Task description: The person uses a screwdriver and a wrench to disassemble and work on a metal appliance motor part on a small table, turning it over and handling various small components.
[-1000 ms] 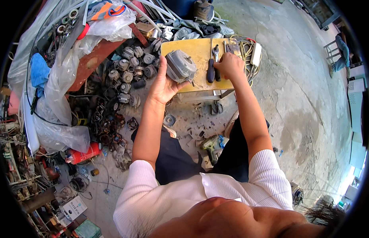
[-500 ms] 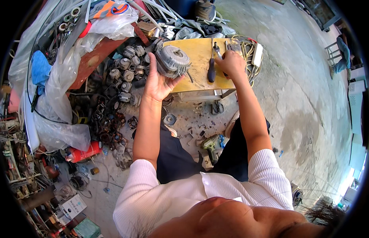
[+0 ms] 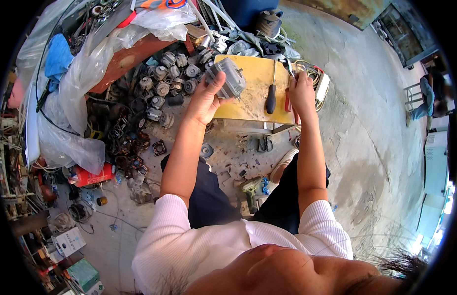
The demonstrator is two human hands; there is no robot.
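My left hand grips a grey finned electric motor and holds it up over the left edge of a small yellow table. Its side is now toward me. On the table's right part, my right hand is closed around red-handled pliers. A shiny metal head shows beyond my fingers; the middle of the tool is hidden by my hand. Just left of that hand lies a screwdriver with a dark handle, its shaft pointing away from me.
Many similar motors lie piled left of the table. A power strip with coiled cable sits at its right edge. Between my feet is a green cordless drill. A red cylinder and clear plastic sheeting are farther left.
The motor has been turned from its round face to its side and moved slightly right. My right hand has shifted right and closed around the pliers, whose red handles now show.
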